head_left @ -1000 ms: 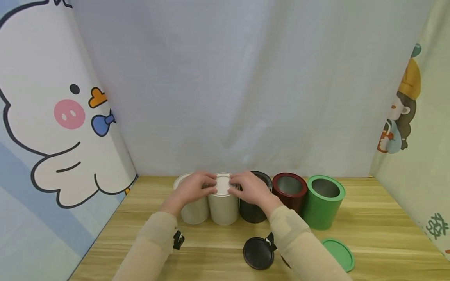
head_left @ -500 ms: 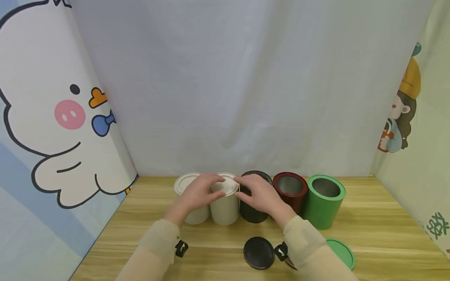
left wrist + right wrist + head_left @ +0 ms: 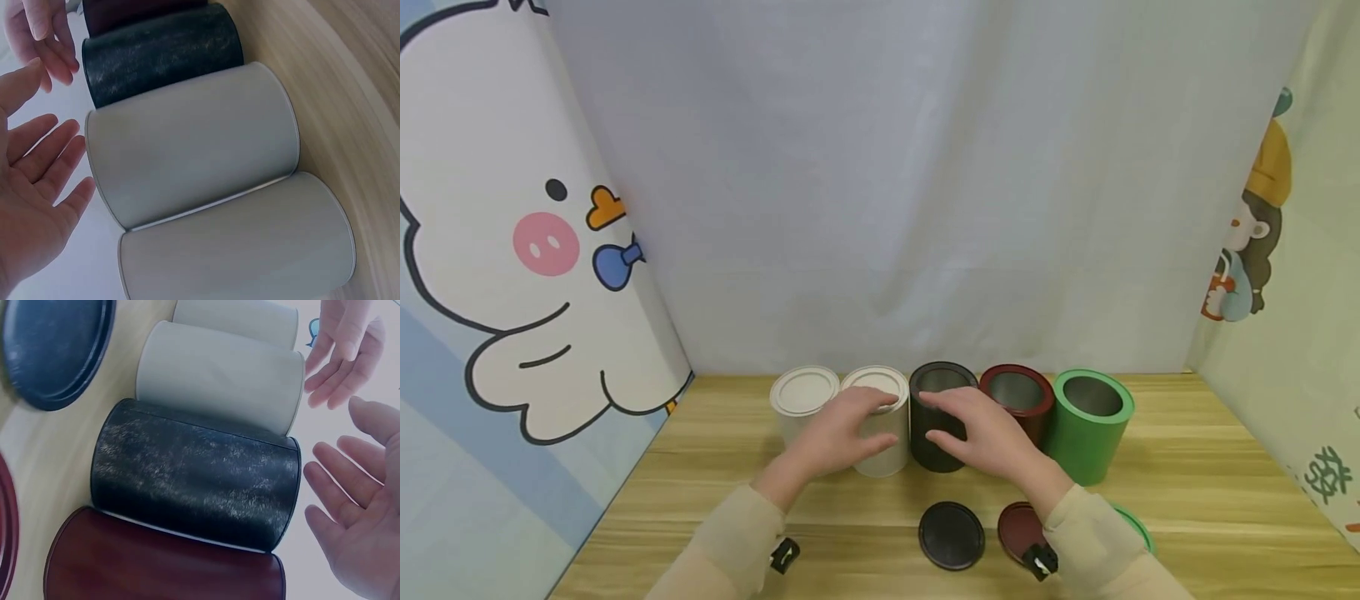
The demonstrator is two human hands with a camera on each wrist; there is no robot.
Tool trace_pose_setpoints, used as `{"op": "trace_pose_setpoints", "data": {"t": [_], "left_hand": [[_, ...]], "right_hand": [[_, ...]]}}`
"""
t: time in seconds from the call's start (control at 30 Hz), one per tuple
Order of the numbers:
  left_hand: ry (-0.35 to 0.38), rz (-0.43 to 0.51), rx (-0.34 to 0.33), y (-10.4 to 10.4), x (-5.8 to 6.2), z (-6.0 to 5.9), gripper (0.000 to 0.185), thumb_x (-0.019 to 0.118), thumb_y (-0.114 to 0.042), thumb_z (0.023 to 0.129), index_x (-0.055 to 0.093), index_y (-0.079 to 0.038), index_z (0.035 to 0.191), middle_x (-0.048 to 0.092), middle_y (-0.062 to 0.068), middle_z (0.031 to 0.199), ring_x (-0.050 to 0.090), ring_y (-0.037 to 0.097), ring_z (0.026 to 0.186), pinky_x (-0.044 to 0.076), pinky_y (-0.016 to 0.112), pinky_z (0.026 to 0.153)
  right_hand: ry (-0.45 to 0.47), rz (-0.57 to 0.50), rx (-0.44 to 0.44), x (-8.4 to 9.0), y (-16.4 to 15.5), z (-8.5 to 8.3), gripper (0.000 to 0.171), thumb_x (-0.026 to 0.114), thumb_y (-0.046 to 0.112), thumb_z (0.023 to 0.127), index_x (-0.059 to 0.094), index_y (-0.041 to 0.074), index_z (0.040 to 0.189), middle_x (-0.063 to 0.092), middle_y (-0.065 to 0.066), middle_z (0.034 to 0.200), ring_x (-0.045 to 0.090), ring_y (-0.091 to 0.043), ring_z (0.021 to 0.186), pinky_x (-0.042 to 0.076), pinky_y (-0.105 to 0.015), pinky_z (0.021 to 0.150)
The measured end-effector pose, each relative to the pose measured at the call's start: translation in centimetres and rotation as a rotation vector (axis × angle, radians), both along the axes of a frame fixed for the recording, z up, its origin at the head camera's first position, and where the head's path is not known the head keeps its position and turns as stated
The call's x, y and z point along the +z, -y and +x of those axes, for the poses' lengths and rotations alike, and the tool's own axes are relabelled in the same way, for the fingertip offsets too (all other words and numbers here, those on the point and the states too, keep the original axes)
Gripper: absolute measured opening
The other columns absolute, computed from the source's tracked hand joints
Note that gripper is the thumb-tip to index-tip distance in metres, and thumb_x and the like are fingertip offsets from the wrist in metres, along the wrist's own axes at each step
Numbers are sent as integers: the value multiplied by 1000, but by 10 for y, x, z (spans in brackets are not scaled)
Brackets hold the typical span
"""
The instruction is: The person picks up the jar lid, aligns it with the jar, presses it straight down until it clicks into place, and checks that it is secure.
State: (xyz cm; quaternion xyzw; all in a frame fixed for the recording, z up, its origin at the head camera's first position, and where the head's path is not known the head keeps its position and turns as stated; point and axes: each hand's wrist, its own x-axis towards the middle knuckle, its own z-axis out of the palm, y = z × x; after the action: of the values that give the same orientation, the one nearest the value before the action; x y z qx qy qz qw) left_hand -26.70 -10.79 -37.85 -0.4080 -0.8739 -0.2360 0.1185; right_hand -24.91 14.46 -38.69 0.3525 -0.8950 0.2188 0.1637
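In the head view my left hand [image 3: 842, 429] hovers over the front of the second white canister [image 3: 880, 454], its fingers relaxed and holding nothing. That canister has a white lid on top. Left of it stands another lidded white canister [image 3: 805, 392], partly behind the hand. My right hand [image 3: 988, 429] is in front of the lidless black canister [image 3: 934, 446], thumb and fingers spread apart. The left wrist view shows the left fingers [image 3: 53, 156] near the white canister's top end. In the right wrist view the right fingers [image 3: 340, 481] are beside the black canister's rim.
To the right stand a dark red canister [image 3: 1033, 425] and a green canister [image 3: 1084, 450], both lidless. In front lie a black lid [image 3: 952, 536], a dark red lid [image 3: 1018, 527] and a green lid [image 3: 1137, 527], partly covered by the right sleeve [image 3: 1097, 542].
Both hands have come off the second white canister's lid and drawn back toward me. The right hand has also moved right, and the dark red lid is now more exposed.
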Motion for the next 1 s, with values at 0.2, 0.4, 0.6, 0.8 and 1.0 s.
{"op": "trace_pose_setpoints", "data": {"t": [0.2, 0.4, 0.6, 0.8, 1.0], "left_hand": [[-40, -11, -9, -5, -1, 12, 54, 79, -25, 86, 61, 2, 128, 65, 13, 124, 58, 30, 116, 45, 43, 101], [-56, -11, -12, -8, -9, 22, 60, 81, -30, 83, 59, -1, 131, 62, 12, 127, 55, 29, 120, 43, 42, 104], [-19, 13, -39, -13, -11, 35, 62, 82, -30, 82, 59, -1, 133, 61, 11, 128, 53, 27, 122, 43, 40, 105], [-34, 18, -87, -18, -20, 44, 64, 84, -28, 80, 59, -1, 132, 60, 11, 127, 53, 26, 120, 44, 38, 104], [-80, -2, -121, -22, -38, 46, 65, 85, -31, 78, 60, 0, 130, 62, 11, 124, 55, 25, 117, 43, 36, 103]], "right_hand": [[-26, -11, 34, -6, -10, 8, 52, 76, 21, 89, 60, 5, 136, 64, -8, 129, 59, -29, 117, 50, -46, 95], [-25, -25, 26, -13, -21, 20, 55, 79, 22, 86, 61, 5, 135, 64, -7, 129, 58, -28, 117, 50, -45, 94], [-7, -39, 15, -18, -34, 32, 57, 81, 21, 84, 60, 7, 136, 63, -4, 129, 57, -26, 118, 50, -45, 95], [-24, -52, 29, -25, -44, 39, 59, 83, 18, 82, 61, 9, 135, 63, -2, 127, 57, -25, 116, 50, -45, 94], [-13, -54, 57, -37, -54, 46, 61, 84, 16, 79, 61, 9, 135, 63, -1, 128, 56, -24, 116, 51, -44, 91]]}}
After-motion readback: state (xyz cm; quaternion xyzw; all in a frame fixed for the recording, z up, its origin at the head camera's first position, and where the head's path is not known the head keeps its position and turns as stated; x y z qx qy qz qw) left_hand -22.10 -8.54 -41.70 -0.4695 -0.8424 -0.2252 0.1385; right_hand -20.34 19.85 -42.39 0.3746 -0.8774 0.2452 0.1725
